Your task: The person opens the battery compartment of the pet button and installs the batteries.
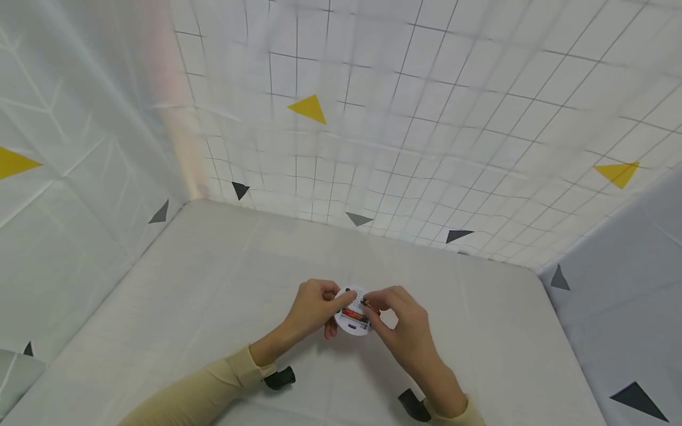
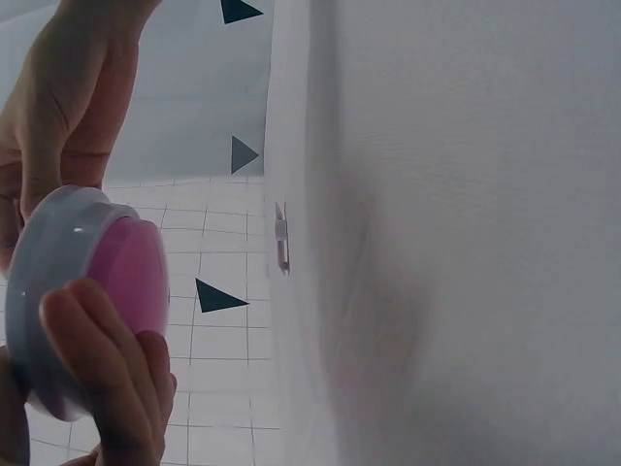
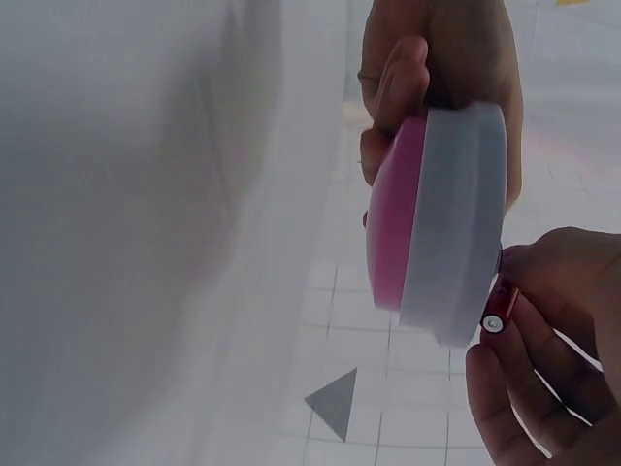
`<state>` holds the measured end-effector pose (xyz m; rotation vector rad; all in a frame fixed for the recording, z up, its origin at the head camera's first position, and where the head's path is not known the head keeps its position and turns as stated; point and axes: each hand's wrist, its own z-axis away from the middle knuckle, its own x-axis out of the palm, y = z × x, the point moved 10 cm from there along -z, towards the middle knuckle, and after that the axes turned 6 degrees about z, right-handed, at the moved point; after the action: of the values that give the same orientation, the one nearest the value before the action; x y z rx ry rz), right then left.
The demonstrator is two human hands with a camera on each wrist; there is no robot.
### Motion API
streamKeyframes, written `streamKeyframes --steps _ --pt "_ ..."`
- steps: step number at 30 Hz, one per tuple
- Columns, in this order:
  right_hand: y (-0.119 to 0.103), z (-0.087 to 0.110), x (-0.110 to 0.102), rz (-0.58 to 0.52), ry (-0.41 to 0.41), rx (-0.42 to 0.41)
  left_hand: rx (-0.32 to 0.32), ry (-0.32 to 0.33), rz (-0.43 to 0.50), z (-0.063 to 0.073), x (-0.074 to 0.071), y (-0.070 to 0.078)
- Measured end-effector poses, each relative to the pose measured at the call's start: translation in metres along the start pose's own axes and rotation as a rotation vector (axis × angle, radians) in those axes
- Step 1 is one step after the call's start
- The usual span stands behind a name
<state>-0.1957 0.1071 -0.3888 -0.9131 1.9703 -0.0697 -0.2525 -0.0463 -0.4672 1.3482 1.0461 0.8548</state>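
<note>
A round white device with a pink dome [image 3: 396,214] on one face is held up above the table. Its white back [image 1: 351,329] faces up in the head view, with a battery compartment that has at least one red battery [image 1: 354,315] in it. My left hand [image 1: 314,305] grips the device by its rim, thumb on the back and fingers curled beneath by the pink dome. My right hand [image 1: 407,322] pinches another red battery [image 3: 500,306] between thumb and fingers at the device's right edge. Fingers partly hide the compartment.
A pale cloth-covered table [image 1: 256,254] lies below the hands. White sheets with grid lines and yellow and dark triangles surround it. Black wrist mounts [image 1: 280,378] sit under both forearms. A small slim object [image 2: 281,238] shows near the table's edge in the left wrist view.
</note>
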Motion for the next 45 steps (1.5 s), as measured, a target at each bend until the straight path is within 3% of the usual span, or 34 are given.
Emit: streamKeyframes --steps 11,22,30,45 --pt "-0.014 0.003 0.006 -0.167 0.045 -0.096 0.024 -0.008 0.009 0.001 0.002 0.001" --pt "-0.02 0.005 0.016 -0.242 0.014 -0.14 0.016 -0.001 0.017 0.001 0.002 -0.002" --pt "-0.018 0.007 0.021 -0.226 -0.02 -0.114 0.02 0.002 0.008 0.0 0.002 -0.003" --pt "-0.025 0.007 0.016 -0.235 0.026 -0.201 0.019 0.001 -0.003 0.0 0.002 -0.004"
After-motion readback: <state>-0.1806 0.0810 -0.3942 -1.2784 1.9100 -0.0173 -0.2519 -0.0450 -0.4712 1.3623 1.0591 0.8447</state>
